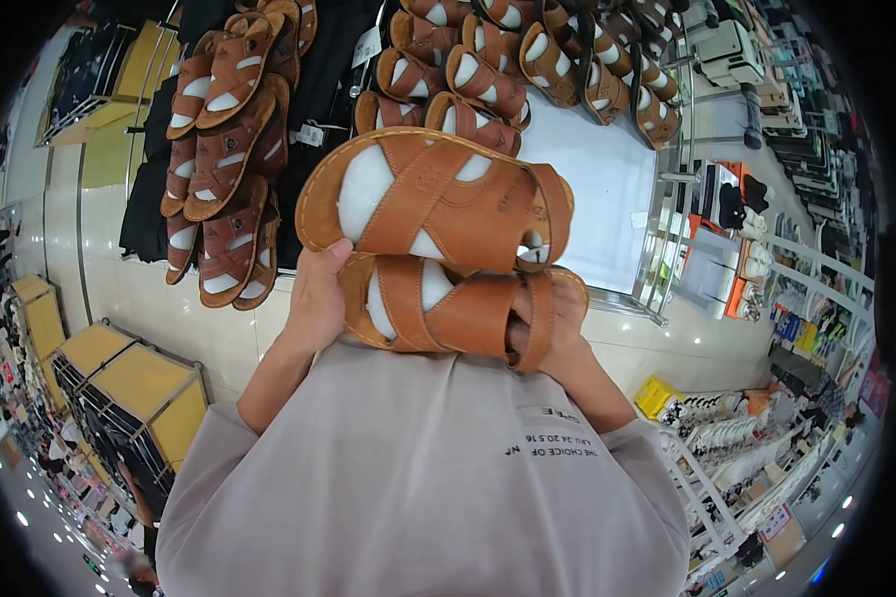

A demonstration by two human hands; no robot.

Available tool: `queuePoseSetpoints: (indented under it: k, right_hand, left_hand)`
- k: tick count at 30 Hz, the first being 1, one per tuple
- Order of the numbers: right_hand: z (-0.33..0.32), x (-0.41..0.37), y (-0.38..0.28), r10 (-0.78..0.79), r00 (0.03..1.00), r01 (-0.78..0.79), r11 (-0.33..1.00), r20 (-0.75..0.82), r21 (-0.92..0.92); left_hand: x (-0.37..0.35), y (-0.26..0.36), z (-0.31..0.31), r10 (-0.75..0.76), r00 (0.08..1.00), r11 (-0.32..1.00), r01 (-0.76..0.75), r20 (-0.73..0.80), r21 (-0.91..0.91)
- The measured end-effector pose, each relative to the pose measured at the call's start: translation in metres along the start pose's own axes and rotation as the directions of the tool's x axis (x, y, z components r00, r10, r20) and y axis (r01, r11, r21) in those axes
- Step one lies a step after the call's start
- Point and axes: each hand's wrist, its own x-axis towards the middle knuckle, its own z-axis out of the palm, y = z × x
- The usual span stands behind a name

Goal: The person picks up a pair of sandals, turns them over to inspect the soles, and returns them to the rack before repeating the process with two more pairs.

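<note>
Two tan leather sandals with crossed straps and white stuffing are held in front of my chest. The upper sandal (468,199) lies partly over the lower sandal (468,313), both with toes to the left. My left hand (321,294) grips them at the toe end, its thumb on the sole rim. At the heel end my right hand (560,323) holds the lower sandal, its fingers partly hidden behind the heel strap.
Darker brown sandals (231,149) are stacked on black cloth at the left. More brown sandals (488,80) stand beyond, beside a white display surface (597,199). Yellow-topped racks (129,383) are at lower left, shoe shelves (747,448) at lower right.
</note>
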Motion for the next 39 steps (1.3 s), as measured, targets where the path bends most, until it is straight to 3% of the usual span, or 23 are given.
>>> queuePoseSetpoints:
  k: [6, 9, 12, 18, 24, 27, 30, 33, 37, 39]
  right_hand:
    - [0.01, 0.008, 0.003, -0.157, 0.983, 0.159, 0.987, -0.096, 0.01]
    - [0.005, 0.008, -0.006, -0.195, 0.971, 0.173, 0.972, -0.135, -0.16]
    - [0.002, 0.009, -0.009, -0.188, 0.965, 0.149, 0.967, -0.183, -0.206]
    - [0.004, 0.003, -0.015, 0.064, 0.968, -0.126, 0.961, -0.245, -0.245]
    - [0.0, 0.003, -0.005, 0.149, 0.98, -0.183, 0.937, -0.135, -0.297]
    - [0.0, 0.005, -0.003, 0.133, 0.978, -0.178, 0.934, -0.162, -0.311]
    - [0.008, 0.009, 0.001, 0.016, 0.951, -0.079, 0.979, -0.309, -0.19]
    - [0.009, 0.002, 0.0, 0.022, 0.96, -0.043, 0.997, -0.28, -0.07]
    - [0.017, 0.0, -0.004, 0.038, 0.939, -0.066, 0.995, -0.341, -0.07]
    - [0.026, -0.006, 0.0, 0.135, 0.933, -0.119, 0.991, -0.335, 0.067]
  left_hand:
    - [-0.005, -0.002, -0.013, 0.029, 0.999, 0.999, -0.029, -0.023, -0.022]
    - [-0.014, -0.003, -0.014, 0.034, 0.997, 0.994, -0.026, -0.072, 0.108]
    - [-0.018, -0.006, -0.011, 0.083, 0.991, 0.993, -0.074, -0.104, 0.086]
    - [-0.023, -0.002, -0.008, 0.116, 0.989, 0.979, -0.098, -0.095, 0.18]
    - [-0.022, 0.001, -0.008, 0.128, 0.991, 0.965, -0.118, -0.028, 0.235]
    - [-0.021, -0.001, -0.006, 0.125, 0.991, 0.971, -0.111, -0.053, 0.212]
    - [-0.021, -0.008, -0.008, 0.027, 0.988, 0.99, -0.006, -0.149, 0.14]
    - [-0.012, -0.007, 0.008, -0.105, 0.933, 0.951, -0.007, -0.344, -0.308]
    - [-0.01, -0.018, -0.004, -0.035, 0.934, 0.963, -0.064, -0.356, -0.262]
    - [-0.011, -0.019, -0.006, -0.003, 0.925, 0.975, -0.082, -0.379, -0.209]
